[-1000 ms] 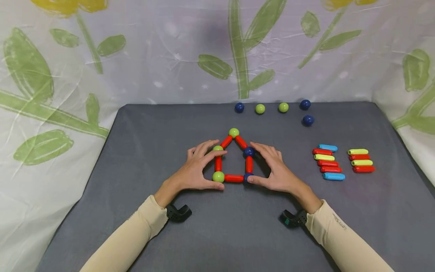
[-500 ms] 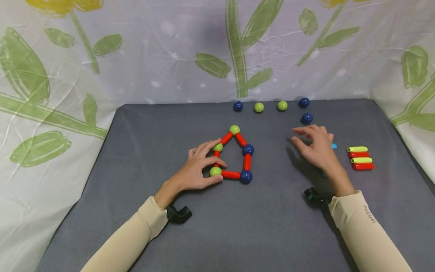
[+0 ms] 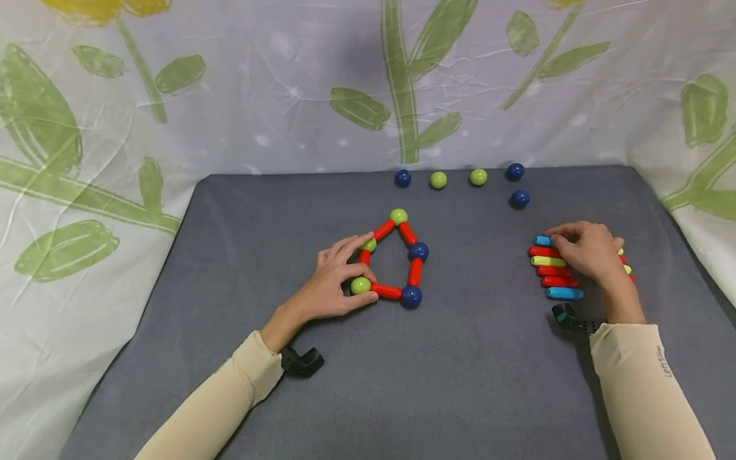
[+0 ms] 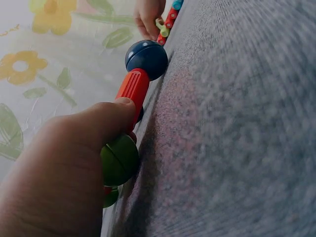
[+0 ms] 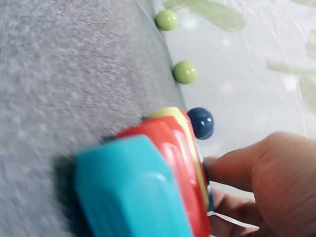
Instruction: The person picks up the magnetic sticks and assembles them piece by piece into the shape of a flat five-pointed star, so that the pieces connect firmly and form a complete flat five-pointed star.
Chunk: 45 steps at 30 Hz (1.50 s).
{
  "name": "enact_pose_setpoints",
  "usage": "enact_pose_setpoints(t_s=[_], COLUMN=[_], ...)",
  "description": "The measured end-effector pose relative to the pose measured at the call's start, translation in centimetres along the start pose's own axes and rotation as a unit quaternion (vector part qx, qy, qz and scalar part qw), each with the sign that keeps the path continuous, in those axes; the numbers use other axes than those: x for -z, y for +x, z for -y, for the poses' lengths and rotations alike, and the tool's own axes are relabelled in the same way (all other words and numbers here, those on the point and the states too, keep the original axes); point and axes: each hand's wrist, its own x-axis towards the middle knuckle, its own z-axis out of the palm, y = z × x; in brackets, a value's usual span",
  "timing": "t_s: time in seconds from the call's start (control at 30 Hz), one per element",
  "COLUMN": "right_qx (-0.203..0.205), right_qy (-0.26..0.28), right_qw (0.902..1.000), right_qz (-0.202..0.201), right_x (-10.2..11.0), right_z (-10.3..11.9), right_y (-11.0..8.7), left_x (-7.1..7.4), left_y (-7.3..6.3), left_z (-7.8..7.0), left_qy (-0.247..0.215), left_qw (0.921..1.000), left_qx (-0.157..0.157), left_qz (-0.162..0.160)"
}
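Note:
A house-shaped frame of red magnetic rods (image 3: pixel 386 291) with green and blue balls lies flat on the table. My left hand (image 3: pixel 336 281) holds its left side, fingers around the green balls. The left wrist view shows the thumb against a red rod (image 4: pixel 132 91) between a green ball (image 4: pixel 120 160) and a blue ball (image 4: pixel 146 59). At the right, my right hand (image 3: pixel 589 249) pinches the far blue rod (image 3: pixel 542 241) of a row between thumb and index finger. The near blue rod (image 5: pixel 131 190) looms large in the right wrist view, and nearer rods partly hide the pinched one.
Red and yellow rods (image 3: pixel 549 261) lie between the two blue ones. A second short row of rods is mostly behind my right hand. Along the back edge sit loose blue balls (image 3: pixel 520 199) and green balls (image 3: pixel 478 177). A flower-printed sheet (image 3: pixel 276 96) hangs behind the grey table (image 3: pixel 368 383).
My right hand has left the frame's right side, swung right and taken hold of the far blue rod. The left hand stays on the frame, whose bottom has shifted slightly left.

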Motion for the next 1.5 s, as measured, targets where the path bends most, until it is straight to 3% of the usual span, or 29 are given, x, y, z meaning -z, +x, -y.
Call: enact_pose_setpoints(t_s=[0.2,0.43,0.53,0.63,0.8,1.03,1.3,1.5], right_qx=[0.007,0.108,0.169,0.213,0.23,0.273,0.304,0.306], right_qy=[0.006,-0.015,-0.005,0.012,0.028,0.043,0.124,0.125], right_qw=[0.999,0.9917,0.9844,0.9771,0.9675,0.9569,0.9356,0.937], right_qz=[-0.043,-0.068,-0.051,0.004,0.101,0.09,0.129,0.114], right_x=[-1.5,-4.7,-6.0,-6.8,-7.3,-7.9,-9.9,-10.9], right_z=[1.2,5.3,7.0,8.2,8.6,8.8,11.4,12.6], right_y=[0.2,0.0,-0.4,-0.8,-1.1,-1.0,-2.2,-3.1], left_x=[0.1,0.1,0.0,0.0,0.0,0.1,0.2,0.1], left_y=[0.2,0.1,0.1,0.1,0.2,0.1,0.0,0.1], left_z=[0.0,0.1,0.2,0.1,0.0,0.1,0.2,0.2], left_qy=[0.004,0.006,0.004,0.005,0.006,0.008,0.005,0.0], left_qw=[1.0,0.9998,0.9998,0.9997,0.999,0.9979,0.9976,0.9977], left_qx=[0.009,0.016,0.017,0.019,0.038,0.055,0.061,0.054], left_qz=[-0.002,-0.005,-0.01,-0.015,-0.022,-0.032,-0.034,-0.041])
